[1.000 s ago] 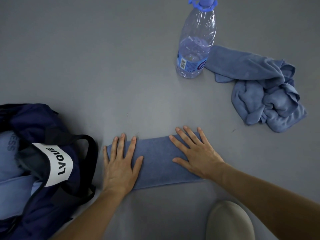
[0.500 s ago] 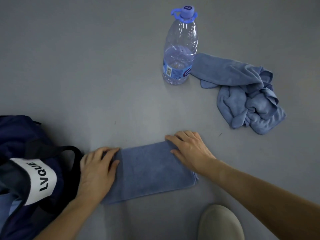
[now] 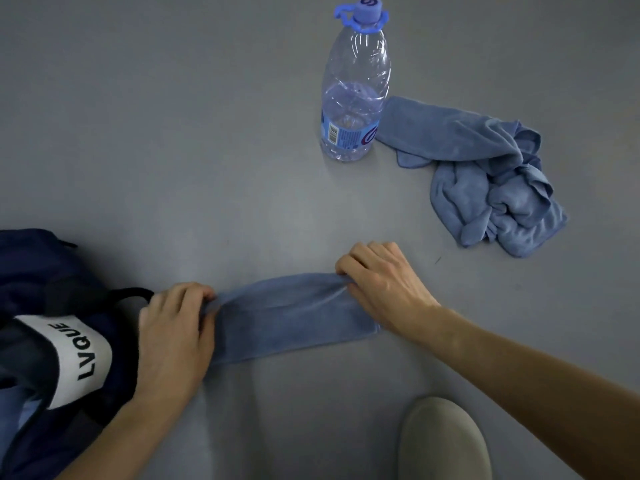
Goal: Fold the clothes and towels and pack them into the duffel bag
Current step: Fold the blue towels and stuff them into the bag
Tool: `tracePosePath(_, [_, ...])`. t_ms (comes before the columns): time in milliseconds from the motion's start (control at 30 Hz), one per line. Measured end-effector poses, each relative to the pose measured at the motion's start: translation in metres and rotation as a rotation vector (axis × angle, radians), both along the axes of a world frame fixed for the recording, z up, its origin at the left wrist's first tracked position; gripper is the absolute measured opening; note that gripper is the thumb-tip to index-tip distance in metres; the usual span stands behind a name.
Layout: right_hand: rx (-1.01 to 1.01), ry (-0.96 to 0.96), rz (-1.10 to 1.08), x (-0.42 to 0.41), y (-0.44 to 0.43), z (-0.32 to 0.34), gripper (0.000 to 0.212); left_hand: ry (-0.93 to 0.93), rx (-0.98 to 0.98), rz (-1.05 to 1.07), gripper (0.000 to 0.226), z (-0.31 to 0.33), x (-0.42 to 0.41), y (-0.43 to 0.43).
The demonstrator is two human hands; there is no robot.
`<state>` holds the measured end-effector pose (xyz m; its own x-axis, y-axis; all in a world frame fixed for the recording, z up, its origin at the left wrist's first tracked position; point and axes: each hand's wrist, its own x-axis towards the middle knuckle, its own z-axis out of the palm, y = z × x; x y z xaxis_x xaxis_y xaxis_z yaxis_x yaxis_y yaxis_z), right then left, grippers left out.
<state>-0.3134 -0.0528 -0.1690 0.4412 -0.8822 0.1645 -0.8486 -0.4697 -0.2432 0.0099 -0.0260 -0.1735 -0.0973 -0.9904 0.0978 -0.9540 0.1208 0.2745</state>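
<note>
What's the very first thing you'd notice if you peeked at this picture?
Two hands stand out near the front: the left hand and the right hand each pinch one end of a folded blue towel on the grey floor. Behind them a tall clear water bottle stands upright, with a crumpled blue towel just to its right. At the left edge sits a dark blue duffel bag with a white LVQUE label.

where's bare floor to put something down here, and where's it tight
Widest bare floor: left of the water bottle, beyond the duffel bag. A smaller strip lies between the folded towel and the crumpled towel. Crowded: the bottle stands right against the crumpled towel, and the left hand, gripping the folded towel, sits close beside the bag.
</note>
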Motion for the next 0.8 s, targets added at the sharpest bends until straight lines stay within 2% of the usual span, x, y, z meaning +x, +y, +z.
tracePosePath(167, [0.087,0.125,0.182,-0.01,0.054,-0.019,0.014,-0.163,0.102,-0.153,0.028,-0.017,0.013,0.057])
tracePosePath(233, [0.15,0.166,0.189,-0.012,0.07,-0.026,0.013,-0.203,0.183,-0.14,0.031,-0.019,0.012,0.066])
tracePosePath(300, [0.179,0.128,0.172,-0.012,0.073,-0.025,0.019,-0.228,0.235,-0.076,0.034,-0.01,0.001,0.067])
tracePosePath(400, [0.124,0.056,0.165,-0.009,0.064,-0.018,0.025,-0.169,0.17,-0.019,0.034,0.004,-0.027,0.065])
tracePosePath(467, [0.091,0.018,0.187,-0.004,0.057,-0.019,0.02,-0.082,0.138,0.03,0.035,0.006,-0.05,0.066])
tracePosePath(533, [0.069,-0.008,0.23,0.001,0.053,-0.025,0.013,-0.026,0.176,0.142,0.047,-0.003,-0.071,0.072])
tracePosePath(667, [0.14,0.068,0.26,-0.005,0.056,-0.037,0.041,0.058,0.369,0.378,0.077,-0.034,-0.095,0.079])
tracePosePath(733, [0.177,0.078,0.219,-0.008,0.062,-0.036,0.044,0.059,0.364,0.344,0.076,-0.048,-0.092,0.068])
tracePosePath(800, [0.223,0.065,0.165,-0.007,0.071,-0.032,0.043,-0.005,0.314,0.167,0.073,-0.058,-0.078,0.041])
